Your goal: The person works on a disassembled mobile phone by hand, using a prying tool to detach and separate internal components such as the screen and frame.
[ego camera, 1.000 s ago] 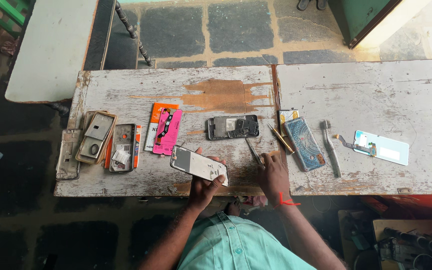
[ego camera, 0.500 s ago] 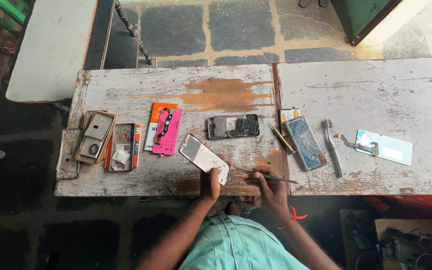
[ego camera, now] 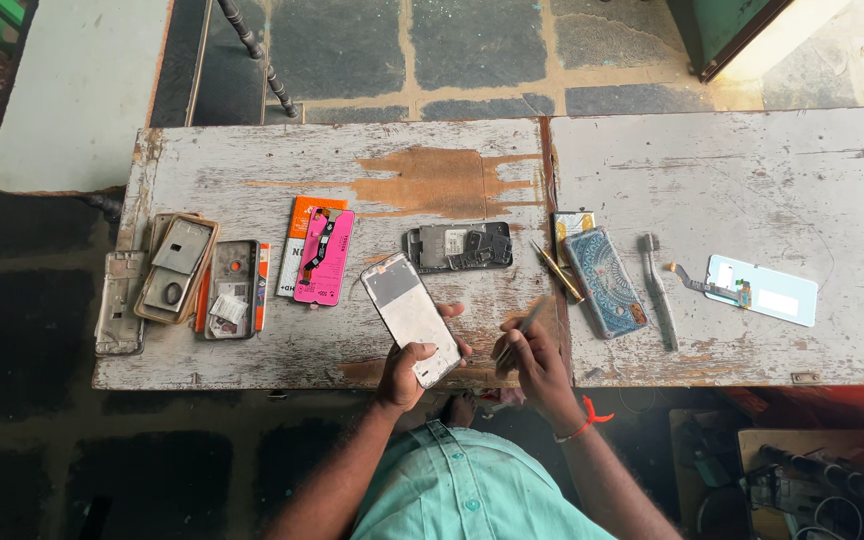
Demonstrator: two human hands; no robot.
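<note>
My left hand (ego camera: 410, 368) grips the near end of a phone screen panel (ego camera: 408, 314), a pale grey rectangle held tilted above the worn white table (ego camera: 372, 190). Close beside it, my right hand (ego camera: 535, 362) pinches a thin metal tool like tweezers (ego camera: 520, 330), its tip pointing up and to the right of the panel. A dark opened phone body (ego camera: 458, 246) lies flat just beyond both hands.
A pink phone part on an orange packet (ego camera: 314, 255) and several phone frames (ego camera: 177, 275) lie at left. At right lie a patterned blue phone cover (ego camera: 604, 281), a toothbrush (ego camera: 658, 290), a screwdriver (ego camera: 558, 270) and a light blue panel with a flex cable (ego camera: 760, 289).
My left hand has raised and turned the screen panel more upright. My right hand picked up the thin tool from the table and brought it leftwards, close to the panel.
</note>
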